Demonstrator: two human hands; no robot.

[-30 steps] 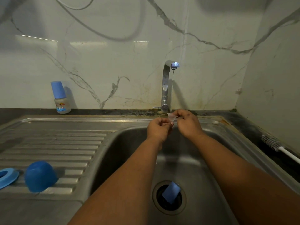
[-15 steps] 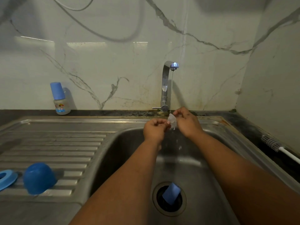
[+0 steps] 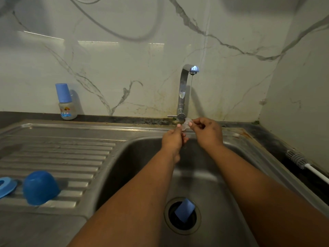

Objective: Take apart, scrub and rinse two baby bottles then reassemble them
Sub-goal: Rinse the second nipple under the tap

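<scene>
Both hands hold a small clear silicone teat (image 3: 186,123) under the thin stream from the tap (image 3: 185,90), over the far end of the sink bowl (image 3: 135,157). My left hand (image 3: 173,139) pinches its left side and my right hand (image 3: 207,133) pinches its right side. A blue dome cap (image 3: 40,187) and a blue screw ring (image 3: 6,186) lie on the drainboard at the left. An assembled baby bottle (image 3: 65,102) with a blue cap stands by the back wall. A blue piece (image 3: 184,210) sits tilted in the drain hole.
A bottle brush (image 3: 299,160) with a white handle lies on the dark counter at the right edge of the sink. The ribbed steel drainboard (image 3: 58,157) stretches to the left. Marble wall panels close off the back and right.
The hands turned the teat under the water and have shifted it slightly; the view has moved a little. The parts on the drainboard have not moved.
</scene>
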